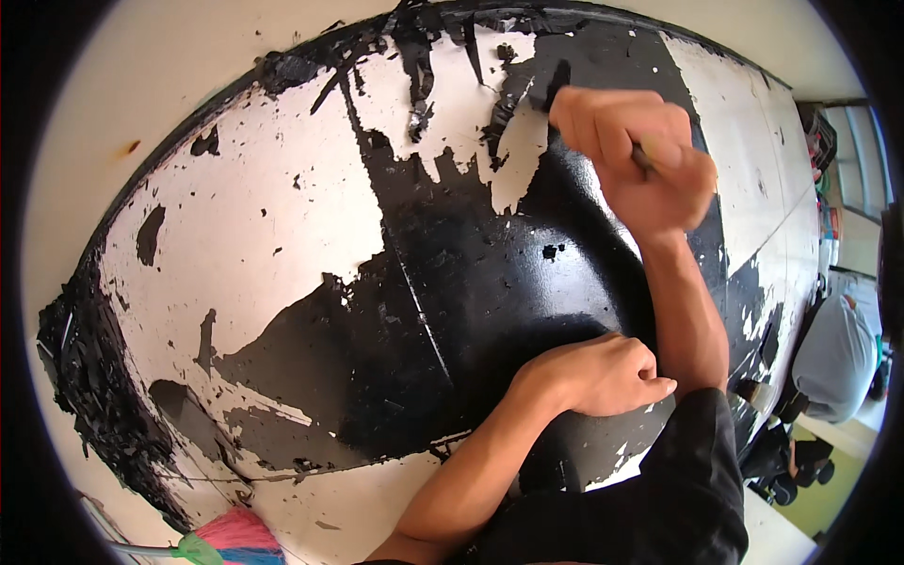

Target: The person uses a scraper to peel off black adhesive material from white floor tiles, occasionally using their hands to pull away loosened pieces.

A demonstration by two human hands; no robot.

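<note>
My right hand (640,160) is raised over the floor, its fingers wrapped round a dark hand tool (560,80), mostly hidden in my grip. My left hand (603,377) lies low over glossy black coating (471,301), fingers curled and thumb out; whatever it may hold is hidden. Patches of white surface (235,188) show through torn black coating. Ragged black strips (414,75) lie along the far edge, and a thick heap of black flakes (94,395) lines the left edge.
A pale wall or border (141,66) rises beyond the curved edge. A broom with pink and blue bristles (240,537) lies at lower left. At right, a person in grey (829,363) bends over, with another person in dark clothes (786,461) nearby and assorted objects (824,141) farther off.
</note>
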